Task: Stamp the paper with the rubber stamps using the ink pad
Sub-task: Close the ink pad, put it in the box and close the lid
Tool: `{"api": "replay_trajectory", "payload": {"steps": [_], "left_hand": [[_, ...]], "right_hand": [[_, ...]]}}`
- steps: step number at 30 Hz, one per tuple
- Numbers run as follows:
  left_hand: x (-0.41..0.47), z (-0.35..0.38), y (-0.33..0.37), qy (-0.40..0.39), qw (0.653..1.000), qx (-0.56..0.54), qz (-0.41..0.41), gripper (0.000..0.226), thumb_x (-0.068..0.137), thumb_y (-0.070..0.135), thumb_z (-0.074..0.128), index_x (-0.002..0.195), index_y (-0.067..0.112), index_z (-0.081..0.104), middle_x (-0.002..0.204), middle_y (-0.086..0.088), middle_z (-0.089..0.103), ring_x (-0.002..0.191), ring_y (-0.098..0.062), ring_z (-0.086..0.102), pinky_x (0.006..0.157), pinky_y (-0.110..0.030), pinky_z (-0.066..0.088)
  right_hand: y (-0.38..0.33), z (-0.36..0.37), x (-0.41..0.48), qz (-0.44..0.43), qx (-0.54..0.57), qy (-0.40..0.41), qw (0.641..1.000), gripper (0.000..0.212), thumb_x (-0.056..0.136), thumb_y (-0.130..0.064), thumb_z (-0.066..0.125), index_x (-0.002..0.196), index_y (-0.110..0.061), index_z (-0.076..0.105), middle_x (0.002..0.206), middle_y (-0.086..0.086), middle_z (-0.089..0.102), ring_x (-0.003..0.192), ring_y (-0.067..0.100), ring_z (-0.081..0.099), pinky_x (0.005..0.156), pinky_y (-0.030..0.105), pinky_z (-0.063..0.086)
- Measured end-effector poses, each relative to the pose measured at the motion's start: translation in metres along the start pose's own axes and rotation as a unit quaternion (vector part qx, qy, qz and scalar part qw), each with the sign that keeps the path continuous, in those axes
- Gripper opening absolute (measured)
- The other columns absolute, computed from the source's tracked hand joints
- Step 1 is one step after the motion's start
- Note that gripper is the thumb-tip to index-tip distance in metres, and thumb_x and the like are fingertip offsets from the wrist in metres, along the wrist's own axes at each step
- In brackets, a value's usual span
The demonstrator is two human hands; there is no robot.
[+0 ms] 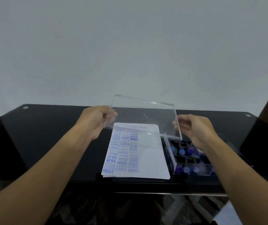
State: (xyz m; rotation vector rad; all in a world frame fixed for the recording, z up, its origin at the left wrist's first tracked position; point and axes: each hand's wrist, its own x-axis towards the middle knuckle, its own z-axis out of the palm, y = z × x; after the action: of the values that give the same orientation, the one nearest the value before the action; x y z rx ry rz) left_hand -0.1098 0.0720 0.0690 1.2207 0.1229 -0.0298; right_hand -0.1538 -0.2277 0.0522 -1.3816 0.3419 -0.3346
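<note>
Paper (149, 153) flat, blue-inked; left hand (96, 120), right hand (195, 129) grips pinch clear rigid lid (143, 117).

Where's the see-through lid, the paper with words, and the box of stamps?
clear lid (143, 117), head view, middle of its flat panel.
paper (151, 159), head view, blank right half.
stamp box (170, 155), head view, its clear left wall.

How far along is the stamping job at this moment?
Done: the paper bears many blue prints on its left half; its right half is bare. In hand: the left hand and right hand hold the clear lid up over the paper, next to the open box of stamps. Coming off or going back, I cannot tell. Remaining: probably stamping the bare half.
</note>
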Motion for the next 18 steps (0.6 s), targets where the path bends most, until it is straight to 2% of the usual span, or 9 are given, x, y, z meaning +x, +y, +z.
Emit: {"api": "replay_trajectory", "payload": {"steps": [2,5,7,9,12,13,15,16,18], "left_hand": [[-0.002,0.014,-0.007,-0.003,1.0,0.006,-0.002,0.019,0.086,-0.016,0.062,0.102,-0.006,0.062,0.107,-0.02,0.07,0.092,-0.023,0.074,0.072,-0.025,0.059],[-0.009,0.041,-0.018,-0.011,0.998,0.055,-0.002,0.018,0.086,-0.015,0.06,0.1,-0.005,0.065,0.1,-0.018,0.073,0.087,-0.022,0.075,0.083,-0.03,0.06],[-0.013,0.063,-0.028,-0.02,0.996,0.085,0.005,0.018,0.085,-0.014,0.058,0.098,-0.007,0.067,0.094,-0.018,0.073,0.078,-0.023,0.073,0.081,-0.033,0.06],[-0.016,0.083,-0.04,-0.026,0.994,0.107,0.013,0.015,0.087,-0.013,0.059,0.097,-0.004,0.065,0.095,-0.019,0.072,0.082,-0.025,0.075,0.083,-0.036,0.061],[-0.02,0.11,-0.058,-0.031,0.989,0.146,0.017,0.016,0.088,-0.009,0.062,0.1,0.002,0.062,0.094,-0.016,0.071,0.076,-0.02,0.075,0.077,-0.032,0.062],[-0.021,0.117,-0.065,-0.03,0.986,0.163,0.018,0.016,0.087,-0.008,0.062,0.099,0.004,0.062,0.093,-0.015,0.071,0.073,-0.018,0.075,0.076,-0.033,0.062],[-0.023,0.133,-0.079,-0.026,0.979,0.199,0.023,0.015,0.084,-0.004,0.061,0.092,0.008,0.063,0.088,-0.01,0.07,0.074,-0.021,0.072,0.079,-0.042,0.061],[-0.023,0.139,-0.085,-0.022,0.975,0.219,0.027,0.013,0.083,-0.002,0.062,0.089,0.01,0.064,0.084,-0.006,0.067,0.074,-0.021,0.067,0.081,-0.045,0.059],[-0.025,0.15,-0.096,-0.015,0.967,0.25,0.037,0.01,0.081,0.004,0.063,0.086,0.012,0.066,0.081,-0.001,0.064,0.075,-0.02,0.059,0.079,-0.043,0.057]], "right_hand": [[-0.002,-0.013,0.003,-0.009,-0.027,0.018,0.999,0.013,0.094,0.003,0.056,0.098,0.009,0.068,0.089,0.022,0.073,0.08,0.028,0.072,0.079,0.036,0.059],[-0.004,-0.036,0.006,-0.015,-0.051,0.057,0.997,0.012,0.089,0.008,0.058,0.094,0.012,0.068,0.076,0.02,0.068,0.065,0.025,0.063,0.066,0.032,0.059],[-0.005,-0.054,0.011,-0.016,-0.049,0.086,0.995,0.009,0.088,0.009,0.06,0.092,0.01,0.068,0.073,0.02,0.065,0.058,0.024,0.061,0.056,0.031,0.058],[-0.006,-0.074,0.016,-0.012,-0.041,0.115,0.992,0.009,0.087,0.01,0.061,0.091,0.008,0.068,0.069,0.019,0.064,0.054,0.023,0.058,0.051,0.031,0.054],[-0.008,-0.101,0.018,-0.005,-0.044,0.15,0.988,0.012,0.08,0.013,0.058,0.079,0.005,0.067,0.058,0.016,0.057,0.048,0.022,0.051,0.044,0.027,0.044],[-0.009,-0.109,0.018,-0.001,-0.047,0.156,0.987,0.015,0.075,0.015,0.056,0.072,0.003,0.065,0.055,0.014,0.053,0.045,0.021,0.048,0.043,0.026,0.041],[-0.012,-0.123,0.016,0.005,-0.066,0.173,0.983,0.019,0.063,0.014,0.053,0.057,-0.002,0.062,0.053,0.013,0.049,0.043,0.02,0.044,0.045,0.027,0.039],[-0.011,-0.13,0.016,0.003,-0.073,0.184,0.98,0.02,0.06,0.013,0.053,0.053,-0.003,0.062,0.053,0.013,0.049,0.043,0.02,0.044,0.047,0.028,0.039],[-0.012,-0.14,0.014,0.003,-0.091,0.21,0.974,0.023,0.063,0.012,0.056,0.048,-0.005,0.063,0.052,0.014,0.051,0.044,0.021,0.046,0.05,0.03,0.042]]}}
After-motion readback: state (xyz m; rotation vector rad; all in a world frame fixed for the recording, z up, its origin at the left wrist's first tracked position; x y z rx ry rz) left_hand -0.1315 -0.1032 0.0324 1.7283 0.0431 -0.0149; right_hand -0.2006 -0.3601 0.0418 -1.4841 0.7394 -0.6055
